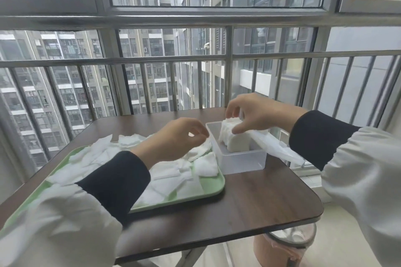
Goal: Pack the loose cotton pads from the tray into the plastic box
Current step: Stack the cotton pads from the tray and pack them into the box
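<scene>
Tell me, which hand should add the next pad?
Left hand: it pinches a white cotton pad above the green plastic tray beside the clear plastic box; right hand holds the white stack inside.

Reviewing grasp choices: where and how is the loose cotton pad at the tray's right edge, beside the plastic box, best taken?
Probably pinch its free near edge from above: the cotton pad lies thin and flat on the green tray, and the plastic box blocks a sideways approach from the right.
</scene>
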Tool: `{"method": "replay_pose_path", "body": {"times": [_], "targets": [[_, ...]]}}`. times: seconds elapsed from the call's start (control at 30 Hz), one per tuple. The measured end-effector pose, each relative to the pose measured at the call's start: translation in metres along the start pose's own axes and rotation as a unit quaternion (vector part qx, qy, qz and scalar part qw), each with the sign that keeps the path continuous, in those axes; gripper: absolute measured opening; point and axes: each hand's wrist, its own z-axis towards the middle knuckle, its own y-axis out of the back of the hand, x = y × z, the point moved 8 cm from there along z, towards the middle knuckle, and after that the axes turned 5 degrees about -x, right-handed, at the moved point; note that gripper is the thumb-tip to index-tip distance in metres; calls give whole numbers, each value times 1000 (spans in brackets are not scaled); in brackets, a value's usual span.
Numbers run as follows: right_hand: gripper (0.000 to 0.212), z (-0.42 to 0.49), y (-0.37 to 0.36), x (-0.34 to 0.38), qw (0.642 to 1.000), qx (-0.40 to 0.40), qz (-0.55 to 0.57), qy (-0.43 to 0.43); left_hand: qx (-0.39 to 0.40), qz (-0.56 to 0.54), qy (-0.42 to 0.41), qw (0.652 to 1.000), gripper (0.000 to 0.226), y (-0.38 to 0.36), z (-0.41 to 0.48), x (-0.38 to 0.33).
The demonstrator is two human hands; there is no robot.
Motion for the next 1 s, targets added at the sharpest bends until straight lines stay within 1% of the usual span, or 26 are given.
{"method": "replay_pose_path", "body": {"times": [0.13,0.2,0.23,0.3,0.37,0.43,0.57,0.63,0.67,0.77,0.83,0.9,1.0], "targets": [[17,-10,10,46,996,-36,70,45,12,1,20,1000,8,31,-25,20],[8,-16,1,75,991,-11,111,68,6,-6,45,999,8,46,-40,35],[7,-19,-7,89,989,9,124,76,5,-5,57,998,9,51,-47,42],[12,-23,-28,112,986,48,131,88,16,7,79,997,11,55,-62,55],[13,-25,-48,127,986,75,119,94,36,34,87,995,13,52,-74,63],[9,-22,-69,144,985,87,103,105,41,76,94,992,15,54,-89,74],[24,-14,-92,155,991,63,39,109,39,108,96,989,16,57,-108,83],[22,-10,-99,160,992,60,27,111,38,116,106,987,11,60,-116,87],[20,-10,-103,161,992,64,24,109,39,116,115,986,13,59,-120,89],[16,-8,-106,167,991,66,14,113,57,109,131,984,36,57,-131,91],[12,-8,-107,171,990,66,-1,125,90,110,129,981,43,51,-137,89],[10,-7,-107,174,989,64,-29,131,111,112,118,980,39,47,-141,88],[10,-4,-99,175,990,45,-46,124,110,111,96,983,22,48,-141,88]]}}
